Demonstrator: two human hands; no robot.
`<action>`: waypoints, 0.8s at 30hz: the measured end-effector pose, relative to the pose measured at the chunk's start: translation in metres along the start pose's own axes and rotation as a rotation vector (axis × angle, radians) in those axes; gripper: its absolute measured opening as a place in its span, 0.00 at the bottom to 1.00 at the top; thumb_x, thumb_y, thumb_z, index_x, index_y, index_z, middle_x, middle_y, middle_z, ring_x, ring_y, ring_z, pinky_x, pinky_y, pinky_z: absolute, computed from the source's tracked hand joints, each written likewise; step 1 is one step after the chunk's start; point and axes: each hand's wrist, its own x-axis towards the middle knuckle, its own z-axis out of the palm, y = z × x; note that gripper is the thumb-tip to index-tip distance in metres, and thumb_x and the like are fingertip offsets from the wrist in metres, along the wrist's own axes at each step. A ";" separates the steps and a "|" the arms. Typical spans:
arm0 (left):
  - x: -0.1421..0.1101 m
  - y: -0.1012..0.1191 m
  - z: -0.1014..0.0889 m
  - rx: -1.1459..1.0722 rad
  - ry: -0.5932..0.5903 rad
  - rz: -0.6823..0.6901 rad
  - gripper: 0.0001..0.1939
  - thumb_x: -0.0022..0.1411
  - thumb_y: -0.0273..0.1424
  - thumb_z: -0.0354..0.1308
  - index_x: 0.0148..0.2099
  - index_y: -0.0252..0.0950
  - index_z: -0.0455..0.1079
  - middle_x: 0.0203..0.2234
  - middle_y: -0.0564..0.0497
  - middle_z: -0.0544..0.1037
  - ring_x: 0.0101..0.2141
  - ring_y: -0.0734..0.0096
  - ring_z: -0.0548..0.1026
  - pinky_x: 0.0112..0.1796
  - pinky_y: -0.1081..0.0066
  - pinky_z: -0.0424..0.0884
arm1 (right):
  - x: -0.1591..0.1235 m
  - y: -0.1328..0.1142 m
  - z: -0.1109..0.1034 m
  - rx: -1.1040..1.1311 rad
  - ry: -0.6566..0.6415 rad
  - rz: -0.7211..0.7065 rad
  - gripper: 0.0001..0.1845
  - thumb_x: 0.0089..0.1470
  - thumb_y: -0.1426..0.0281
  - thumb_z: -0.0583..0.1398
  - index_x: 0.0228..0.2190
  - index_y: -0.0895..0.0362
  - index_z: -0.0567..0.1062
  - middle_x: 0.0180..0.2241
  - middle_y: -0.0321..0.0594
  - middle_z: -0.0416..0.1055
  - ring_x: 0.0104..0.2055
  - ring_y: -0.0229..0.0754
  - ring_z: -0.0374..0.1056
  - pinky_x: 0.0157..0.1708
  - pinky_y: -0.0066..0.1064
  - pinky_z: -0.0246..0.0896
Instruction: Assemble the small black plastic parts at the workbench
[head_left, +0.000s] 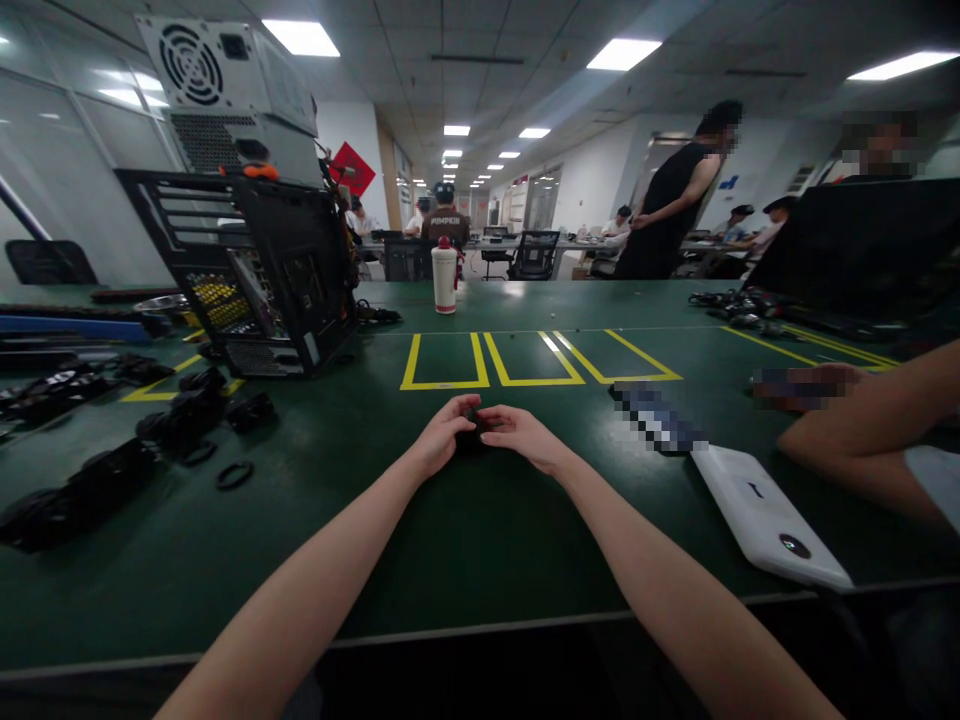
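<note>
A small black object is on the green table between my two hands, dark and partly covered by fingers, so its kind cannot be made out. My left hand curls around its left side, thumb and fingers bent inward. From the right, my right hand closes on the same object with its fingertips. Just beyond the hands, yellow tape marks several outlined boxes on the tabletop.
An open black computer case with a power supply on top stands at left. Black parts and a black ring lie nearby. A white bottle is ahead. On the right are a white device, a phone and another person's arm.
</note>
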 end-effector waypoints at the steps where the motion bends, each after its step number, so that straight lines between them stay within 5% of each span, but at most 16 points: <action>1: 0.001 -0.002 -0.001 -0.007 0.021 -0.014 0.21 0.45 0.21 0.48 0.44 0.37 0.62 0.45 0.49 0.66 0.50 0.67 0.59 0.52 0.64 0.53 | 0.001 0.001 0.000 -0.002 -0.006 -0.005 0.23 0.39 0.76 0.61 0.41 0.59 0.67 0.41 0.44 0.66 0.41 0.38 0.65 0.45 0.37 0.58; 10: 0.000 -0.004 -0.004 -0.007 -0.002 -0.046 0.22 0.50 0.22 0.49 0.49 0.39 0.58 0.45 0.47 0.63 0.49 0.67 0.60 0.50 0.64 0.54 | 0.006 0.014 0.000 -0.111 -0.003 -0.175 0.21 0.35 0.77 0.62 0.36 0.56 0.66 0.39 0.37 0.66 0.42 0.39 0.63 0.45 0.40 0.58; 14: -0.005 -0.002 -0.011 0.217 0.054 -0.087 0.21 0.51 0.31 0.54 0.49 0.37 0.56 0.44 0.44 0.62 0.46 0.67 0.62 0.46 0.64 0.59 | 0.006 0.015 -0.001 -0.100 0.000 -0.115 0.27 0.35 0.76 0.63 0.40 0.55 0.64 0.42 0.40 0.64 0.43 0.40 0.63 0.44 0.40 0.59; 19: -0.007 -0.004 -0.020 0.636 0.115 -0.057 0.17 0.49 0.41 0.54 0.37 0.34 0.62 0.35 0.48 0.65 0.36 0.69 0.65 0.39 0.66 0.63 | 0.006 0.016 -0.001 -0.111 0.000 -0.072 0.27 0.35 0.75 0.63 0.41 0.56 0.64 0.43 0.40 0.63 0.46 0.40 0.61 0.46 0.39 0.58; 24: -0.007 -0.004 -0.018 0.708 0.113 -0.004 0.15 0.50 0.42 0.52 0.33 0.35 0.63 0.31 0.50 0.66 0.32 0.71 0.64 0.34 0.68 0.63 | 0.007 0.017 0.000 -0.139 0.006 -0.138 0.24 0.35 0.77 0.61 0.39 0.55 0.64 0.41 0.38 0.63 0.45 0.41 0.61 0.42 0.39 0.61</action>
